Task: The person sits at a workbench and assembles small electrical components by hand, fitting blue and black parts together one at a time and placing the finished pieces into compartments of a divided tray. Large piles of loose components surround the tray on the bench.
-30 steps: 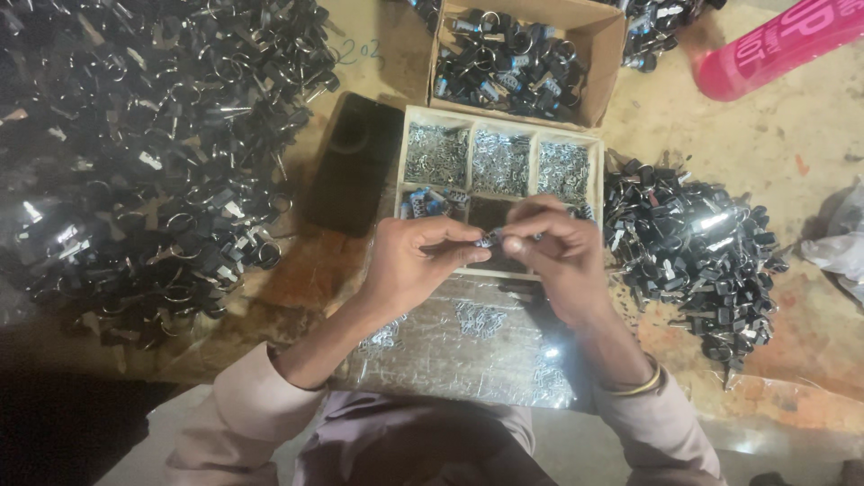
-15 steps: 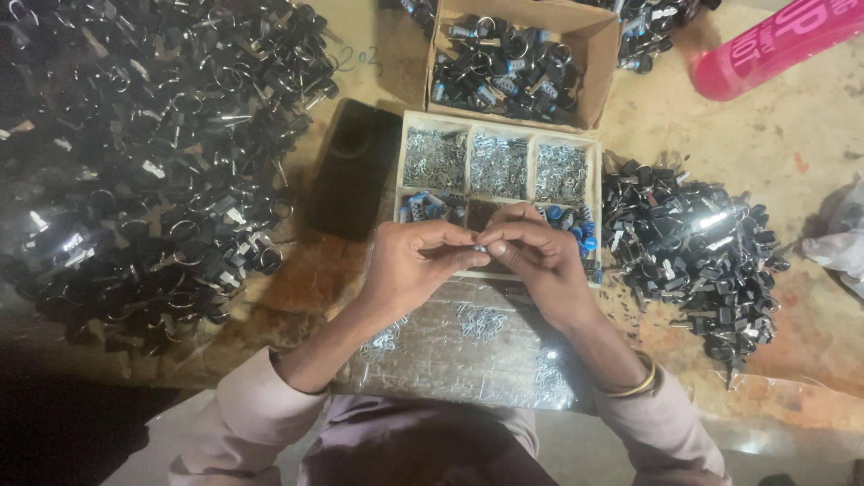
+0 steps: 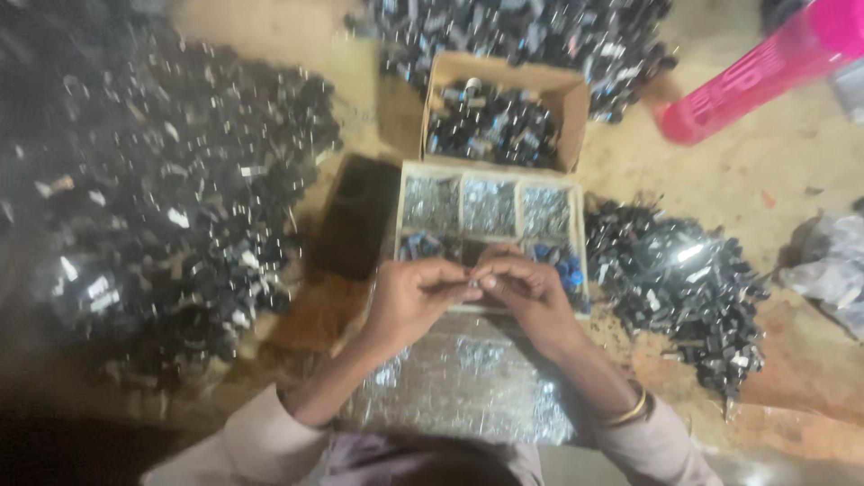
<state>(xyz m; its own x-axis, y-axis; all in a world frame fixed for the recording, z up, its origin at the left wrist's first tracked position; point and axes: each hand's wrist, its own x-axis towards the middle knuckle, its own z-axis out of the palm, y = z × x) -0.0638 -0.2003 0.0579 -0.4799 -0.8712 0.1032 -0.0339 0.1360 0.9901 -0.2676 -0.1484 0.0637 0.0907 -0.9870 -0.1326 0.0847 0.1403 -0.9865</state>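
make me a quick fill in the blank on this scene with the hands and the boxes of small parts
1. The left hand and right hand meet over the divided tray, fingertips ____.
2. The bottle at upper right is ____ in colour.
3. The cardboard box lies ____ the tray, farther from the person.
4. The bangle is on the ____ wrist.

Missing words: touching; pink; beyond; right

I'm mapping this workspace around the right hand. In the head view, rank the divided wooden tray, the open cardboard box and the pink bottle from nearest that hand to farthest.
1. divided wooden tray: directly under the right hand, fingers over its front row.
2. open cardboard box: just beyond the tray, straight ahead.
3. pink bottle: far upper right corner, lying tilted.
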